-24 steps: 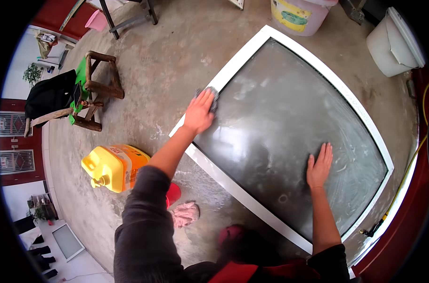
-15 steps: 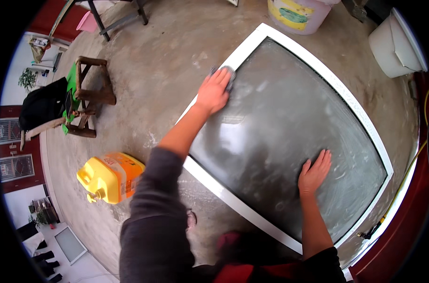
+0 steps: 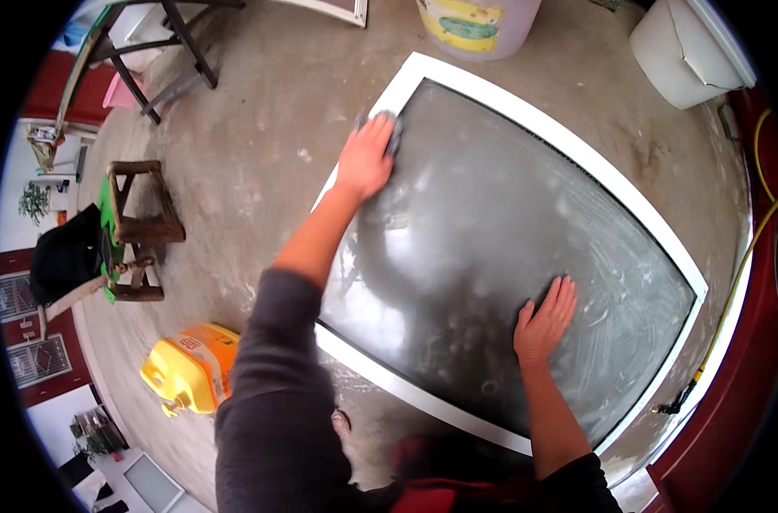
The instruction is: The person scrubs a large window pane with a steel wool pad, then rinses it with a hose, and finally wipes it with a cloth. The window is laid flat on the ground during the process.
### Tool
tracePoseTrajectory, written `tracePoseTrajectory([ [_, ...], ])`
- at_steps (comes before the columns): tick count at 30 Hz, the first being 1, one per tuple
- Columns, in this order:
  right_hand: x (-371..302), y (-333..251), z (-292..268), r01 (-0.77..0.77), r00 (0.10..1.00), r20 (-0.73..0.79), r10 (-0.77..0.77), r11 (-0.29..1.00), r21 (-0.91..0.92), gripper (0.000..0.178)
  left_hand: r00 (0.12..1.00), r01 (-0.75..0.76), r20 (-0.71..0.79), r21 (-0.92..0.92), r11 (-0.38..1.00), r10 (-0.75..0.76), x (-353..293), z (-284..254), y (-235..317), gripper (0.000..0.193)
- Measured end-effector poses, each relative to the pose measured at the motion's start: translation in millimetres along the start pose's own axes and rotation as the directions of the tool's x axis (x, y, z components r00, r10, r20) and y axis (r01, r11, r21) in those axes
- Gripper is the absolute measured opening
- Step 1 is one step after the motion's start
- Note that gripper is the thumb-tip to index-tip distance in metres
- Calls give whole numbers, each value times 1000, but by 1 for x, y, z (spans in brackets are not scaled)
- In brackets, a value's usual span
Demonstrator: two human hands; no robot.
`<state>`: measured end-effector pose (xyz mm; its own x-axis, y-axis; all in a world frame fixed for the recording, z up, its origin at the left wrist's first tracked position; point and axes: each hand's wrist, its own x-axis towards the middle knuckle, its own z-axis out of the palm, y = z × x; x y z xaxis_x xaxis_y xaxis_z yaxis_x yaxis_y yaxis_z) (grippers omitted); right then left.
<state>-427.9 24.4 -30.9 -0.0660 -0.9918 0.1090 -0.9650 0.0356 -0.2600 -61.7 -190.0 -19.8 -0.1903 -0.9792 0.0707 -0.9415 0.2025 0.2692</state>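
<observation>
A white-framed glass panel (image 3: 457, 248) lies on the floor before me, its dark surface smeared with whitish streaks and wet-looking patches. My left hand (image 3: 365, 161) is at the panel's far left edge, pressing a small grey wad (image 3: 395, 132) against the white frame (image 3: 508, 100). Most of the wad is under my fingers; whether it is cloth or scouring wool I cannot tell. Flat on the glass near the right side rests my right hand (image 3: 546, 321), holding nothing, its fingers stretched out and the thumb apart.
A yellow jug (image 3: 188, 368) lies on the concrete floor to the left. Beyond it is a wooden stool (image 3: 149, 205) with a black bag (image 3: 68, 256). A pale bucket (image 3: 483, 30) and a white bucket (image 3: 688, 51) stand at the far side. A yellow hose (image 3: 752, 239) runs along the right.
The whole view has shifted and turned slightly. My left hand with the grey wad has slid a little along the frame toward its far corner. My right hand stays flat on the glass.
</observation>
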Motion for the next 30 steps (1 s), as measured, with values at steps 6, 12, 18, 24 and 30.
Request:
tracePoseTrajectory([
  [6,2,0,-4,-43,999,16,43,999,0,65,999,-32,21,106,994,30,-21,-7,3,66],
  [12,3,-6,-2,-1,999,34,1,1000,21,64,990,141,-38,214,967,-136,88,20,9,60],
  [18,-1,0,0,-16,1000,-21,17,999,38,64,997,71,21,87,994,-73,-34,-11,-10,64],
  [24,-3,2,1,1,998,-56,0,1000,11,63,980,170,87,74,983,-176,-225,-48,-7,73],
  [30,-6,0,9,68,993,-96,-70,997,-21,61,922,388,-33,79,918,-386,-203,-30,-23,67],
])
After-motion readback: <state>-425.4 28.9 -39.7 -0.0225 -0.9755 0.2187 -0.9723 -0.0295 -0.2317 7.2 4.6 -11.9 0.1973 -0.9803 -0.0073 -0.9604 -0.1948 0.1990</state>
